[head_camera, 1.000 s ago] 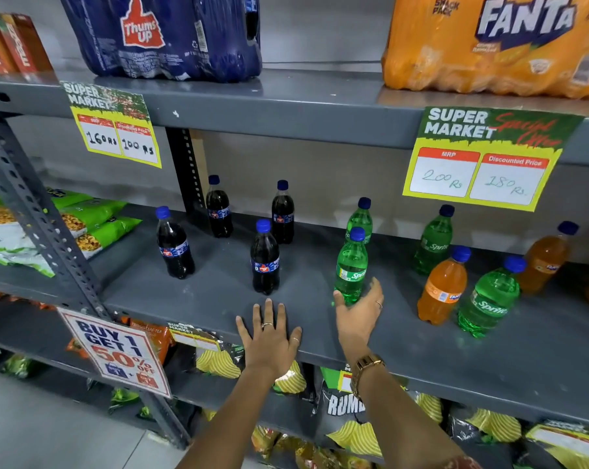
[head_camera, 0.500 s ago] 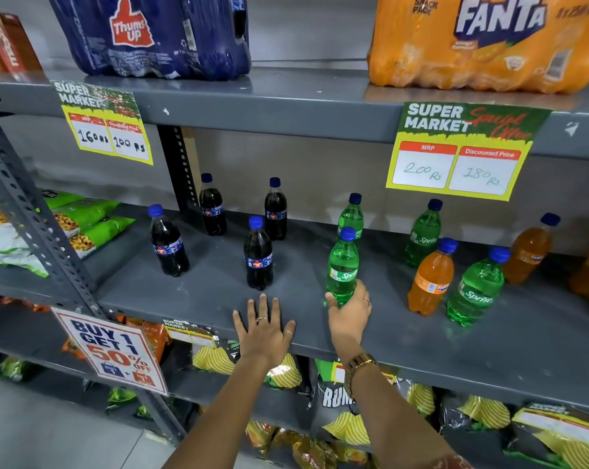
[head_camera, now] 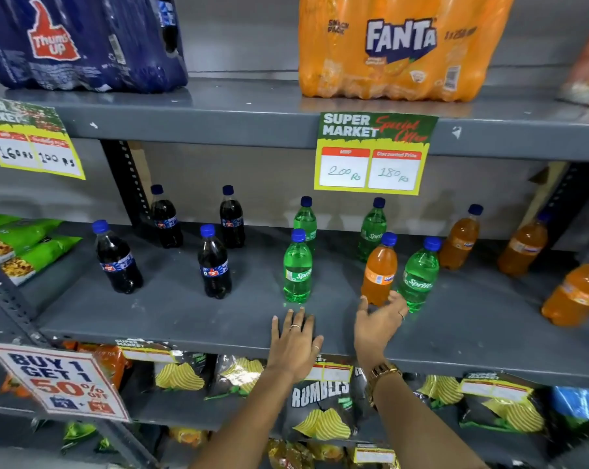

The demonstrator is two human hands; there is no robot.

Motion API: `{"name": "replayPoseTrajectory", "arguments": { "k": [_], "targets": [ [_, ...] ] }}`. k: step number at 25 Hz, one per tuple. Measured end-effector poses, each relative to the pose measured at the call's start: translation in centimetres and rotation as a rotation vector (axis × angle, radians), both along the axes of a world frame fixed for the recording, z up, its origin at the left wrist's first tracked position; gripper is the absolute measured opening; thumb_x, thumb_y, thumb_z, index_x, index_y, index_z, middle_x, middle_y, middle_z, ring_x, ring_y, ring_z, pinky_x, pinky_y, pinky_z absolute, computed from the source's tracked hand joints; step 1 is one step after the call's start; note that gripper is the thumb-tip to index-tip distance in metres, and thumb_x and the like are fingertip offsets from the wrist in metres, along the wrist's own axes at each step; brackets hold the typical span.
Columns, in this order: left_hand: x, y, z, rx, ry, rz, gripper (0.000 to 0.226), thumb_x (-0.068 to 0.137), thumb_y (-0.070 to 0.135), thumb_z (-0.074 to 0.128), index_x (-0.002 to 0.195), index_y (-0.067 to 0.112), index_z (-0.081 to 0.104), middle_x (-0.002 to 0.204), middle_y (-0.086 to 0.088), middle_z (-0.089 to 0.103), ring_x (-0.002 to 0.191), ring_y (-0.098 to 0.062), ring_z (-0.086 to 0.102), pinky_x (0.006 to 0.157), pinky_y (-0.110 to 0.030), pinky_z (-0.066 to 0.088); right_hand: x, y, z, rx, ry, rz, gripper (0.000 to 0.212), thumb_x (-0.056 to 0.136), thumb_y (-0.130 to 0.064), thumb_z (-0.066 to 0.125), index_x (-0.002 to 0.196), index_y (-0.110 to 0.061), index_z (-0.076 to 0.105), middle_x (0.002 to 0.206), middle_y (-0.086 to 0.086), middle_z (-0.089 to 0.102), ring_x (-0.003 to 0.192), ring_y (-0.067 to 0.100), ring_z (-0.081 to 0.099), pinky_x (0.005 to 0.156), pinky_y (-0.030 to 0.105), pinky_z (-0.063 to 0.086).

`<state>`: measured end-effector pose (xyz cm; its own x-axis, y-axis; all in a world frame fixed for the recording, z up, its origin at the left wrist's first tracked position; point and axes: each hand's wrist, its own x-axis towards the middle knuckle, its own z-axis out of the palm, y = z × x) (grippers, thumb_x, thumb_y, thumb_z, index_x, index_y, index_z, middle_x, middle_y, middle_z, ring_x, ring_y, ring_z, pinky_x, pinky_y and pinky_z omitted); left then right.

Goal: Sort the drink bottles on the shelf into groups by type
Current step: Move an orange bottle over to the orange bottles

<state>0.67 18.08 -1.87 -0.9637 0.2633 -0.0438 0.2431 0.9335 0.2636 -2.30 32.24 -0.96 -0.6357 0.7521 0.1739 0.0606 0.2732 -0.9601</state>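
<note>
Item: small plastic drink bottles standing upright on the grey middle shelf (head_camera: 171,313), centre of frame; four dark cola bottles (head_camera: 214,264) grouping at centre left, four green Sprite bottles (head_camera: 297,267) in the middle, orange Fanta bottles (head_camera: 459,239) trailing toward the right edge; one stray orange bottle (head_camera: 379,270) sitting among the green, touching or just beside a Sprite bottle (head_camera: 418,275). Handling, as judged: full, moderately heavy, smooth, rigid enough to squeeze lightly, prone to tipping; best taken around the labelled midsection. Hands: left hand (head_camera: 295,343) lying flat, fingers spread, on the shelf front, holding nothing; right hand (head_camera: 379,324) opening toward the stray orange bottle's base, fingers parted, gripping nothing yet.
</note>
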Motion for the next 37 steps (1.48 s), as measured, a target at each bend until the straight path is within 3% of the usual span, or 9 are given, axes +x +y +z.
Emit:
{"name": "replayPoseTrajectory", "arguments": {
  "k": [5,10,17,22,26,37],
  "targets": [
    [-0.6,2.7,-0.4,-0.039,-0.009,-0.046,0.058,0.1,0.043,0.027,0.149,0.014,0.014,0.159,-0.013,0.004,0.146,-0.031,-0.002,0.118,-0.049,-0.002,-0.4,2.1,-0.3,0.023,-0.084,0.101,0.068,0.079,-0.017,0.07,0.133,-0.004,0.032,0.137,0.021,0.04,0.121,0.039,0.046,0.101,0.053,0.042],
    [-0.9,3.0,-0.8,-0.065,-0.013,-0.047,0.06,0.1,0.045,0.024,0.149,0.015,0.009,0.16,-0.013,0.0,0.146,-0.031,-0.006,0.118,-0.048,-0.004,-0.9,2.3,-0.3,0.101,-0.148,0.124,0.07,0.078,-0.032,0.07,0.134,-0.011,0.032,0.133,0.016,0.047,0.119,0.036,0.047,0.095,0.051,0.045],
    [-1.0,3.0,-0.6,-0.085,-0.029,-0.042,0.059,0.1,0.046,0.024,0.149,0.017,0.009,0.16,-0.012,0.0,0.146,-0.03,-0.006,0.118,-0.048,-0.004,-0.5,2.8,-0.1,0.151,-0.168,0.187,0.049,0.084,-0.025,0.063,0.125,-0.01,0.041,0.123,0.017,0.053,0.11,0.036,0.052,0.088,0.047,0.047],
    [-0.2,5.0,0.1,-0.055,-0.026,0.033,0.051,0.102,0.033,0.025,0.148,0.012,0.015,0.159,-0.011,0.005,0.146,-0.032,0.002,0.118,-0.05,0.003,2.3,4.1,-0.4,0.24,-0.218,0.223,0.057,0.083,-0.025,0.063,0.131,-0.008,0.036,0.127,0.018,0.05,0.114,0.038,0.049,0.092,0.047,0.046],
    [0.6,8.4,0.7,-0.037,-0.032,-0.025,0.049,0.102,0.029,0.026,0.148,0.012,0.017,0.16,-0.007,0.008,0.146,-0.029,0.006,0.118,-0.051,0.007,5.1,6.6,-0.6,0.281,-0.229,0.187,0.057,0.083,-0.024,0.063,0.13,-0.005,0.036,0.122,0.021,0.05,0.111,0.039,0.05,0.09,0.045,0.046],
    [0.0,13.7,1.2,-0.129,-0.167,-0.159,0.06,0.101,0.046,0.018,0.15,0.02,-0.004,0.159,-0.004,-0.014,0.146,-0.027,-0.014,0.116,-0.052,-0.009,4.8,17.1,0.3,0.174,-0.245,0.059,0.054,0.084,-0.02,0.063,0.128,-0.003,0.036,0.126,0.025,0.046,0.113,0.044,0.047,0.091,0.049,0.043]
  ]
}}
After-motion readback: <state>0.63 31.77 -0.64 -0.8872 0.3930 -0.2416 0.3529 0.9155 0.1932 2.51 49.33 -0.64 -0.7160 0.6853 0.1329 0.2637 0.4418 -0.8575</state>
